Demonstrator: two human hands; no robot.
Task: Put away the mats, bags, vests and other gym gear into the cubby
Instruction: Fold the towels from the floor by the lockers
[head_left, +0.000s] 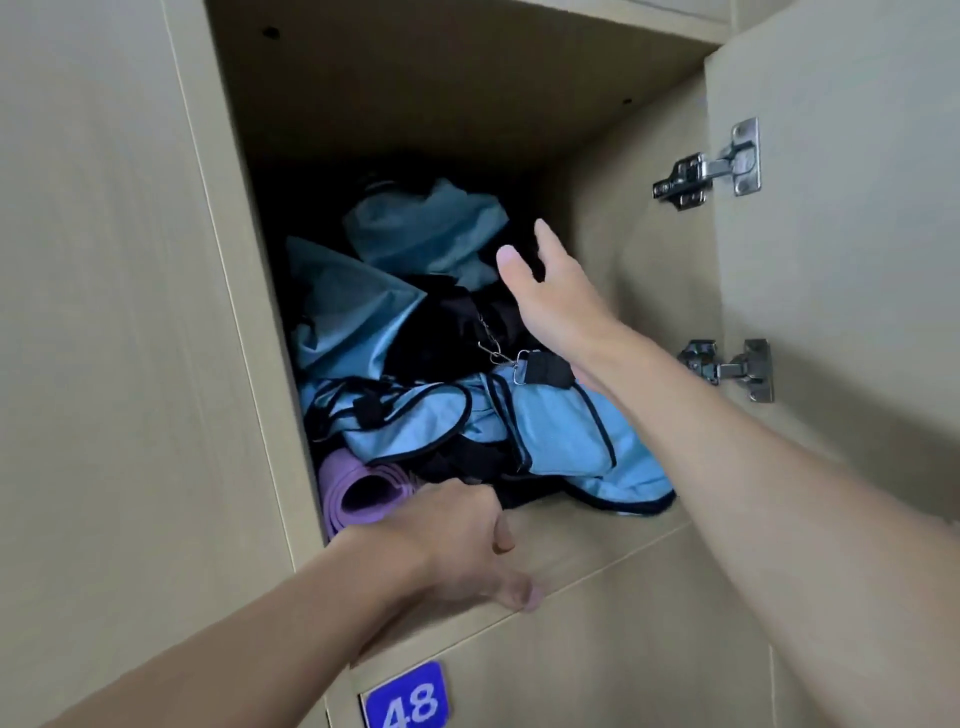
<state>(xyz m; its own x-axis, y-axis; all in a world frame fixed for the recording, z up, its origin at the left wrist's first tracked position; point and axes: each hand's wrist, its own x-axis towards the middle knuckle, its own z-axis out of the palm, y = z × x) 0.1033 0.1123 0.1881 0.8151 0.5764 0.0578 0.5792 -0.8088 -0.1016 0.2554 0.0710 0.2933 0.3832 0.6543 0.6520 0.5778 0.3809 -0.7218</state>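
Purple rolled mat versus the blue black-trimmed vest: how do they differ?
The purple rolled foam mat is coiled tight, its end facing out; the light blue fabric vest with black trim lies crumpled. The mat sits at the bottom left; the vest drapes to its right. Both lie inside the wooden cubby.

The cubby (613, 540) holds a stacked pile. The rolled mat (358, 493) lies on the cubby floor at bottom left, just left of and behind the left hand (462, 545) fingers (503, 535). The vests (561, 436) lie on the mat and extend right of those fingers, reaching toward the floor's front edge. The strap with clip (545, 371) lies on the vests, below the right hand (550, 296) fingers (545, 236). The upper cloth bundle (426, 228) sits left of the right fingers, deeper in the cubby. The open door (857, 260), with upper hinge (711, 166) and lower hinge (732, 369), stands right of the right fingers. The number plate (408, 696) sits below the left fingers.
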